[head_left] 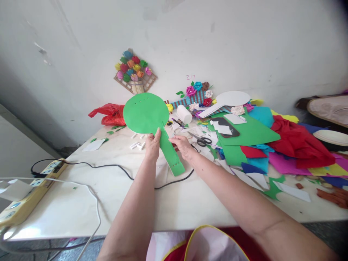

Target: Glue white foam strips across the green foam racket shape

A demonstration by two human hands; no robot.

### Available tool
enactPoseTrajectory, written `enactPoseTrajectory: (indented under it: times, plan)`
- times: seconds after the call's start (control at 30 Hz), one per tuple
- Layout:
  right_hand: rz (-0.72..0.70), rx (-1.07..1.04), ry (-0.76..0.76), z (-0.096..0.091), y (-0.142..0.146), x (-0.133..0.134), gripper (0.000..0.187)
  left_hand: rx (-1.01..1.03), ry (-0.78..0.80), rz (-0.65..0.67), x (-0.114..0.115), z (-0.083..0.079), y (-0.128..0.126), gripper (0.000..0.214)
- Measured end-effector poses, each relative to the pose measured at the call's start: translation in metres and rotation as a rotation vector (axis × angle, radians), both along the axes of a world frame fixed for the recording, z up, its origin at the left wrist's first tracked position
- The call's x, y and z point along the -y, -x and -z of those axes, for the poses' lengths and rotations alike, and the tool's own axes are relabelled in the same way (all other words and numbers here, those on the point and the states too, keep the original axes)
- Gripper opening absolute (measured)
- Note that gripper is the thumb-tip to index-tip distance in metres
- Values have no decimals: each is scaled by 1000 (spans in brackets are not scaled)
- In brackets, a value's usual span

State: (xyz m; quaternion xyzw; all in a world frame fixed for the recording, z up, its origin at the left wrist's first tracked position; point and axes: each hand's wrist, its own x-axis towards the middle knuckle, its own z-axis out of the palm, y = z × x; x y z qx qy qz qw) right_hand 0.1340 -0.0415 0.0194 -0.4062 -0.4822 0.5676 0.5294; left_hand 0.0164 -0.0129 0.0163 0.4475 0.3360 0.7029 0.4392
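Note:
A green fan-shaped cutout (146,113), with a round head and a straight handle, is held tilted above the table. Small holes or marks show near the top of its head and at the bottom of its handle. My left hand (153,146) grips it at the neck, thumb on the front face. On the other side, my right hand (182,145) has its fingers closed at the handle's right edge; something reddish below them is too hidden to name. Black-handled scissors (203,140) lie to the right of that hand, among paper scraps. Short white sticks (138,145) lie behind my left hand.
A white fan-shaped cutout (231,98), green sheets (258,130), a dark phone-like slab (227,127) and red crepe paper (301,141) crowd the right. A power strip (35,192) with cables lies left. A black cable (108,166) crosses the table beneath my hands.

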Motion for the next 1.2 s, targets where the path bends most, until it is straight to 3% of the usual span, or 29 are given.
enactPoseTrajectory:
  times: [1.07, 1.2]
  plan:
    - [31, -14, 21, -2, 2, 1, 29, -64, 26, 41, 6, -3, -3, 37]
    - [4, -17, 43, -4, 0, 3, 40, -68, 41, 52, 5, -2, -1, 37]
